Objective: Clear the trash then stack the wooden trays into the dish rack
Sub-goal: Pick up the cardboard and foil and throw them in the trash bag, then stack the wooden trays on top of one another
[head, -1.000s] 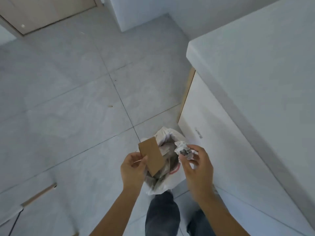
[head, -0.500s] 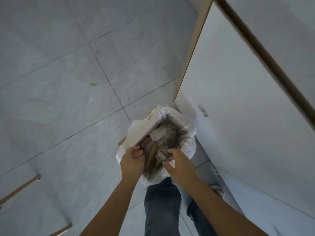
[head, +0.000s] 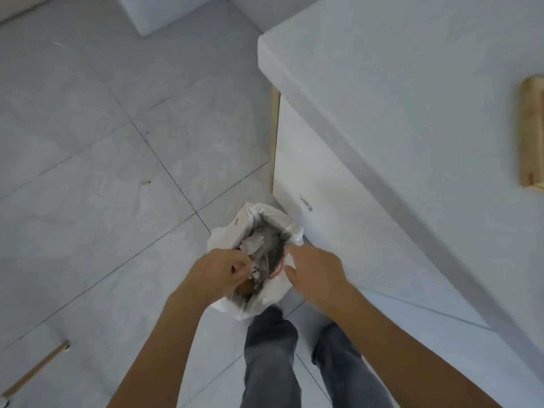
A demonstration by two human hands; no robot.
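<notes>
Fingers [head: 240, 265] over bag [head: 276, 293] mouth | trash [head: 259, 248] just beyond

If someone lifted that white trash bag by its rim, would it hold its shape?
Probably not: the white trash bag looks like thin, wrinkled plastic, so it would likely sag. Its crumpled paper suggests it is fairly light. The rim already folds where the left hand meets it.

No readable text, labels, or numbers anywhere

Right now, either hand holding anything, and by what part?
Left hand pinches the trash bag at its near rim. Right hand looks empty.
</notes>
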